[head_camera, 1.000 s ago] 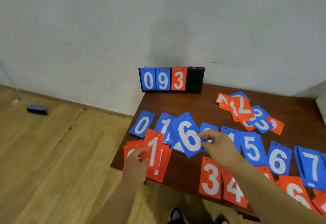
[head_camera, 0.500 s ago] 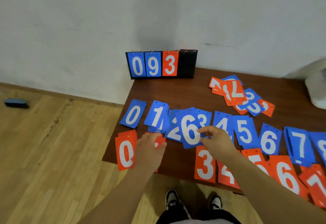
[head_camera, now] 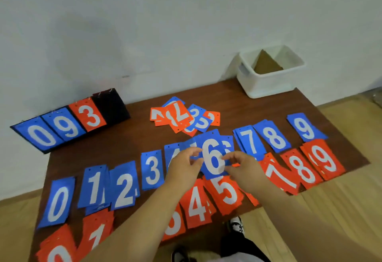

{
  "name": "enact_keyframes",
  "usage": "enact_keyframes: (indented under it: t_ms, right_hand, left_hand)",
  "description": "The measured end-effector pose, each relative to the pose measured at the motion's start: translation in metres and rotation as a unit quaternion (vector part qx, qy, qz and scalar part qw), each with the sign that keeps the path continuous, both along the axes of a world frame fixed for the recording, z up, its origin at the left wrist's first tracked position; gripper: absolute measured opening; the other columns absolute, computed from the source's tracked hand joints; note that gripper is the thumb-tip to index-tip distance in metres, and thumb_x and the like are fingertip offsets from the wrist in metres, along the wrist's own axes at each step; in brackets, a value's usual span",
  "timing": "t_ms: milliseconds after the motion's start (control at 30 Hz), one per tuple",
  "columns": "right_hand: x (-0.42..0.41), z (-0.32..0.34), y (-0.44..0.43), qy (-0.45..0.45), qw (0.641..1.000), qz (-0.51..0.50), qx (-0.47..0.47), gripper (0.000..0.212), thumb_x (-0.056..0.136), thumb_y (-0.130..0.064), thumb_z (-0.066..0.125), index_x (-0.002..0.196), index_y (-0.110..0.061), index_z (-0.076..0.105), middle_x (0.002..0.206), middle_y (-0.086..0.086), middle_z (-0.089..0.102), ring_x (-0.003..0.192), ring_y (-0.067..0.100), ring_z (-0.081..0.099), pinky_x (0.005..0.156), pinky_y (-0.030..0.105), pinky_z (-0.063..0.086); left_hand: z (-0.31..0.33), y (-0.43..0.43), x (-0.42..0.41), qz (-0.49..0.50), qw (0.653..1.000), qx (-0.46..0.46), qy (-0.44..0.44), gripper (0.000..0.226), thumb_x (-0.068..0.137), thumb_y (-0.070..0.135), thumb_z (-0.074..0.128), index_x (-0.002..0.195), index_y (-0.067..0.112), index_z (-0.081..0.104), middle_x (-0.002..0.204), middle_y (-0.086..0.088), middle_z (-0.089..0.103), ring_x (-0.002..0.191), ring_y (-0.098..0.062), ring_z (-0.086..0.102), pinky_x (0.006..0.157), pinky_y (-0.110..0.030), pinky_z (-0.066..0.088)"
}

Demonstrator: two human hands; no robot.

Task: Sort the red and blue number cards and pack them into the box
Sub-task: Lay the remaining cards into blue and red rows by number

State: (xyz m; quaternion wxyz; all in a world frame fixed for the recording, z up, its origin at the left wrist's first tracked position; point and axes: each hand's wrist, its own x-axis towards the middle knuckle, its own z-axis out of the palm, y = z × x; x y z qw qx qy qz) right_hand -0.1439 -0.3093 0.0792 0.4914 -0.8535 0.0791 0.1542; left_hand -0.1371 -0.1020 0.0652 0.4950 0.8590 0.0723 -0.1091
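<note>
Well, I had the blue 6 card [head_camera: 213, 156] pinched by its long edges, left hand [head_camera: 184, 164] on one side and right hand [head_camera: 241, 166] on the other, over the middle of the tabletop [head_camera: 258, 106], and I judged it light, thin, slick and bendy, so an edge pinch suited it.

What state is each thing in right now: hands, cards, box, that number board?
blue 6 card, held over the blue row.
left hand, pinches the card's left edge.
right hand, pinches its right edge.
mixed pile, red and blue overlapping, unsorted.
white box, open, no number cards visible inside.
scoreboard, shows 0, 9, 3, then black.
</note>
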Motion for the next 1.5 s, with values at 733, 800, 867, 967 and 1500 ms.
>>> enact_keyframes:
  t_ms: [733, 800, 867, 967, 1500]
  right_hand:
    - [0.179, -0.060, -0.090, 0.071, 0.957, 0.193, -0.204, 0.041, 0.094, -0.039, 0.067, 0.130, -0.022, 0.059, 0.126, 0.003, 0.064, 0.102, 0.022, 0.065, 0.083, 0.035, 0.055]
    - [0.201, -0.055, -0.084, 0.055, 0.962, 0.185, -0.192, 0.043, 0.092, -0.037, 0.070, 0.132, -0.021, 0.059, 0.132, 0.005, 0.061, 0.107, 0.024, 0.064, 0.087, 0.037, 0.055]
    - [0.221, -0.051, -0.075, 0.042, 0.963, 0.183, -0.195, 0.049, 0.090, -0.039, 0.072, 0.134, -0.022, 0.057, 0.135, 0.004, 0.057, 0.110, 0.023, 0.062, 0.090, 0.037, 0.054]
    - [0.246, -0.048, -0.057, 0.027, 0.964, 0.172, -0.202, 0.053, 0.086, -0.041, 0.075, 0.133, -0.023, 0.056, 0.131, 0.003, 0.055, 0.109, 0.023, 0.061, 0.090, 0.038, 0.054]
    - [0.330, -0.105, 0.062, 0.024, 0.943, 0.217, -0.250, 0.079, 0.080, -0.049, 0.078, 0.146, -0.027, 0.040, 0.144, 0.003, 0.041, 0.130, 0.029, 0.040, 0.107, 0.041, 0.044]
  left_hand:
    - [-0.043, -0.048, 0.103, 0.044, 0.979, 0.180, 0.082, 0.042, 0.098, 0.036, 0.064, 0.139, 0.025, 0.056, 0.136, 0.004, 0.056, 0.121, -0.015, 0.057, 0.095, -0.032, 0.051]
    - [-0.035, -0.029, 0.115, 0.058, 0.978, 0.188, 0.069, 0.043, 0.096, 0.036, 0.066, 0.136, 0.026, 0.056, 0.131, 0.005, 0.057, 0.121, -0.015, 0.056, 0.093, -0.028, 0.048]
    - [-0.026, -0.011, 0.132, 0.071, 0.971, 0.218, 0.068, 0.046, 0.095, 0.038, 0.069, 0.137, 0.027, 0.054, 0.131, 0.005, 0.056, 0.124, -0.016, 0.054, 0.096, -0.030, 0.047]
    - [-0.018, 0.015, 0.158, 0.065, 0.960, 0.262, 0.072, 0.056, 0.093, 0.043, 0.069, 0.143, 0.027, 0.048, 0.141, 0.001, 0.051, 0.133, -0.022, 0.048, 0.106, -0.039, 0.045]
    - [-0.068, 0.079, 0.316, -0.117, 0.913, 0.370, 0.125, 0.102, 0.072, 0.055, 0.084, 0.154, 0.032, 0.029, 0.151, -0.002, 0.037, 0.138, -0.027, 0.039, 0.110, -0.042, 0.041]
